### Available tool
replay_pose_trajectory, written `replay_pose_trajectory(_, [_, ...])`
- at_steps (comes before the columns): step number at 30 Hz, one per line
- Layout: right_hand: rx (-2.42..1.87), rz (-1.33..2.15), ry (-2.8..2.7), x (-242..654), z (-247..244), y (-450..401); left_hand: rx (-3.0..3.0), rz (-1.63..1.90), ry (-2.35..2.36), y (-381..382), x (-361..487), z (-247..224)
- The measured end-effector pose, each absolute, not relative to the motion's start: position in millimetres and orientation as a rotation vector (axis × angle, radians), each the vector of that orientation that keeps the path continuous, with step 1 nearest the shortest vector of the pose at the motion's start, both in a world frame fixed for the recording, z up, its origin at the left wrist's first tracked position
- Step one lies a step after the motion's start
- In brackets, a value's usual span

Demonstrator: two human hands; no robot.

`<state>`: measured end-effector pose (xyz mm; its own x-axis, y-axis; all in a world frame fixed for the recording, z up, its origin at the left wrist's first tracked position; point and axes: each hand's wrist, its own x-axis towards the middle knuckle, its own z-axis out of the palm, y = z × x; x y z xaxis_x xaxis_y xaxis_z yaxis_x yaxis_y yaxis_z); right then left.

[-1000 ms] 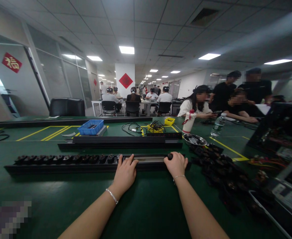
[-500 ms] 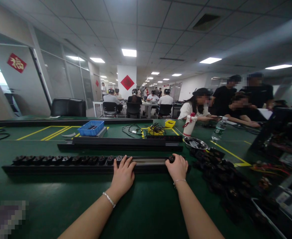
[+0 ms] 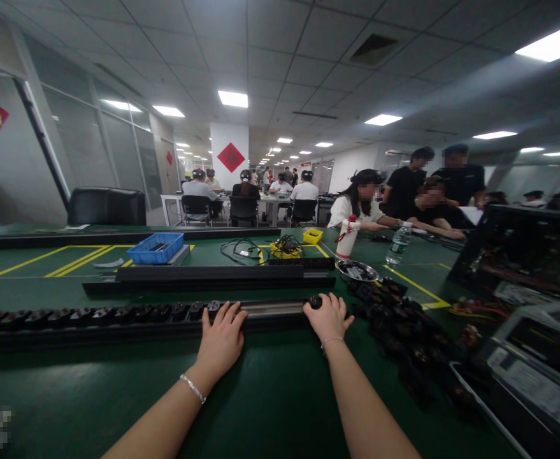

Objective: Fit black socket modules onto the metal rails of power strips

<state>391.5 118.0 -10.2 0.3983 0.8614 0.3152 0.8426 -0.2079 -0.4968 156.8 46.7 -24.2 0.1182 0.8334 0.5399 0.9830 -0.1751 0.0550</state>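
A long black rail (image 3: 117, 336) lies across the green table, with a row of black socket modules (image 3: 102, 315) set along its left part. My left hand (image 3: 221, 339) rests on the rail at the right end of that row, its fingers spread over the last module. At the rail's right end my right hand (image 3: 330, 319) has thumb and fingers around a single black module (image 3: 315, 302). Between the hands the rail's metal channel (image 3: 274, 307) shows bare.
Behind lie more black rails (image 3: 203, 274), a blue bin (image 3: 156, 248), a yellow bin (image 3: 313, 236) and cables. To the right are a metal bowl (image 3: 357, 271), a bottle (image 3: 398, 243), a heap of black modules (image 3: 404, 325) and an opened computer case (image 3: 513, 255). Several people sit or stand beyond.
The view has turned to the right, so the table and hands appear shifted left. Both hands keep their places on the rail, and the right fingers look slightly more spread.
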Motion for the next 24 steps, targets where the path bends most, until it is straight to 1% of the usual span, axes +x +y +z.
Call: replay_pose_trajectory(24, [-1.961,0.052,-1.382,396.7,-11.3,122.7,-2.122,-0.726,-1.769,45.4,156.3,-23.8])
